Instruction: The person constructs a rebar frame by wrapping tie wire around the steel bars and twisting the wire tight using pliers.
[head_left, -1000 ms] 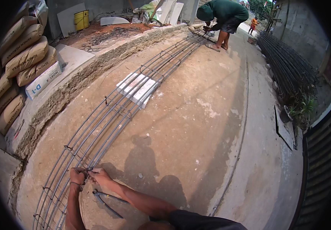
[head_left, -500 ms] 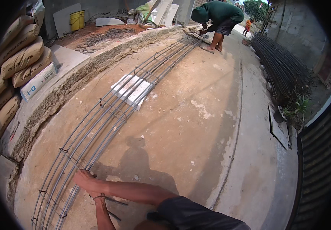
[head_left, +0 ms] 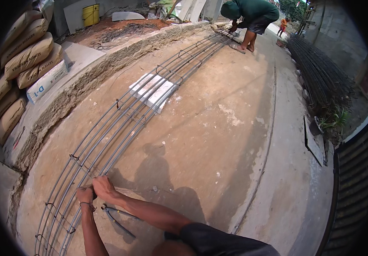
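A long rebar cage (head_left: 107,145) of grey bars with tied stirrups runs from the lower left to the far middle. Both my hands meet at its right side, near a stirrup (head_left: 81,165). My left hand (head_left: 85,194) is closed against the bars, its fingers partly hidden. Right beside it, my right hand (head_left: 103,187) is closed too, fingertips turned toward the cage; what they pinch is too small to make out. A thin wire shows by the right wrist. Pincers (head_left: 116,219) with dark handles lie on the concrete beside my forearms.
White blocks (head_left: 154,91) lie under the cage. A person in a green hooded top (head_left: 252,17) bends over its far end. Cement sacks (head_left: 28,57) are stacked at left behind a rough concrete kerb (head_left: 81,81). Bundled rebar (head_left: 320,70) leans along the right wall.
My left hand has come out from beneath my right forearm, up to the right hand at the cage. The view has shifted slightly, and the pincers' head now shows.
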Tool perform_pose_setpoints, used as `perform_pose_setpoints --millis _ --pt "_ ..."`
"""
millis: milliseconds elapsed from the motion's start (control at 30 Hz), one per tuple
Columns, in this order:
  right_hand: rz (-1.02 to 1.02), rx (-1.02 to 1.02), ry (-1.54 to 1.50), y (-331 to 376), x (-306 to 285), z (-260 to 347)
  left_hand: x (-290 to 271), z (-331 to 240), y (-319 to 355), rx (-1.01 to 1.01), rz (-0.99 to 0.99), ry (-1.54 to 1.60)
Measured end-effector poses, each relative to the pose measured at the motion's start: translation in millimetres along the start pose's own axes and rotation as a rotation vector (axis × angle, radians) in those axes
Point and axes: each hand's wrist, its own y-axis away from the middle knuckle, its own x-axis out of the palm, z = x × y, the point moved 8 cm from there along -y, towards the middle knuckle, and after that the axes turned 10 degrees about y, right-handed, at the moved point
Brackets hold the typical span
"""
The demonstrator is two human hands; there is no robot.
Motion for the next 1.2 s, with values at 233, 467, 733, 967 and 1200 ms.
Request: perform_pose_setpoints --millis 233,467,733,967,1200 --pt "0.016 0.034 -0.076 67 -24 12 19 4 17 -0.173 -0.103 -0.047" --pt "0.4 0.378 -0.696 179 -7 -30 63 59 27 -0.443 0.05 0.947" --pt "0.296 -0.068 0.12 149 23 -23 52 43 44 -0.42 0.17 0.888" --pt "0.597 -0.053 0.068 168 73 -3 28 6 63 -0.078 -0.004 0.395" --pt "0.522 0.004 -0.032 181 89 -19 12 -5 87 0.327 -0.354 -0.037"
